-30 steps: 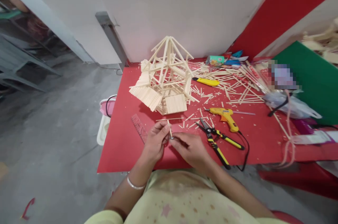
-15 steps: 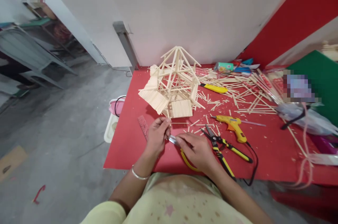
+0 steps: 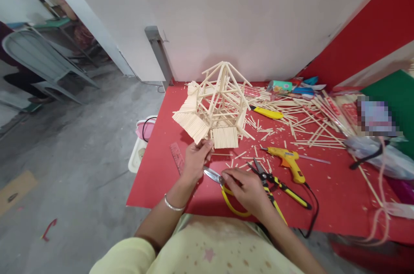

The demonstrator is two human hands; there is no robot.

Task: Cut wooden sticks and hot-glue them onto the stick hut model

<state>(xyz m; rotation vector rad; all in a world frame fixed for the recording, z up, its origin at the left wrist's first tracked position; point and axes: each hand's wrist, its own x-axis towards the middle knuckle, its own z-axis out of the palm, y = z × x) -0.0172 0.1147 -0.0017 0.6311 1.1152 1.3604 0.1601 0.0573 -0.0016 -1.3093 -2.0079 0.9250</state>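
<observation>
My left hand (image 3: 195, 160) is closed in a pinch just below a model house of thin wooden sticks (image 3: 216, 108) on the red table (image 3: 155, 179). What it pinches is too small to make out. My right hand (image 3: 247, 190) grips yellow-handled scissors (image 3: 226, 190), whose metal blades point left toward my left hand. Loose short stick pieces (image 3: 246, 155) lie just beyond both hands.
A yellow glue gun (image 3: 289, 162) with a black cord and yellow-black cutters (image 3: 274, 183) lie to the right. A yellow knife (image 3: 267, 113), long sticks (image 3: 307, 114), a red ruler (image 3: 177, 157) and a plastic bag (image 3: 378, 153) share the table. A white partition stands behind. A white bin (image 3: 139, 153) sits left.
My left hand has risen toward the stick house. My right hand now holds scissors in plain view, pulled slightly right. The camera has tilted up.
</observation>
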